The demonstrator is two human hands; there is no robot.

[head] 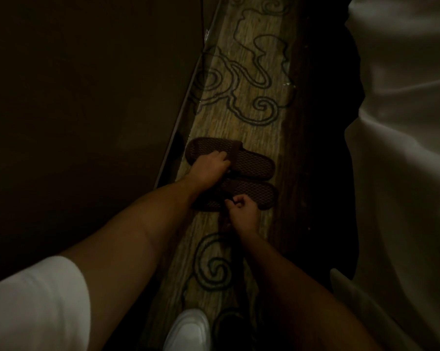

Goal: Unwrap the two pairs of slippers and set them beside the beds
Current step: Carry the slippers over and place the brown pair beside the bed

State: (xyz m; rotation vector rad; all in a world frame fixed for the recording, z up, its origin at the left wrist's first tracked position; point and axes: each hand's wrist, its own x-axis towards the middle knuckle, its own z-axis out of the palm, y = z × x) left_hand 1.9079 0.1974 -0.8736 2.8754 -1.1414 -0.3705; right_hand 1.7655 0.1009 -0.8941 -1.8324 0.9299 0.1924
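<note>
Two dark brown mesh slippers lie side by side on the patterned carpet between a dark wall and a bed. My left hand (210,165) grips the strap of the far slipper (249,162). On the near slipper (254,195), my right hand (243,211) pinches the near edge with curled fingers. Both slippers lie flat, toes to the left. No wrapping shows in this dim light.
White bedding (401,148) hangs down along the right side. A dark wall (87,97) with a skirting edge runs along the left. The swirl-patterned carpet (252,72) strip continues ahead. A white shoe (188,330) shows at the bottom.
</note>
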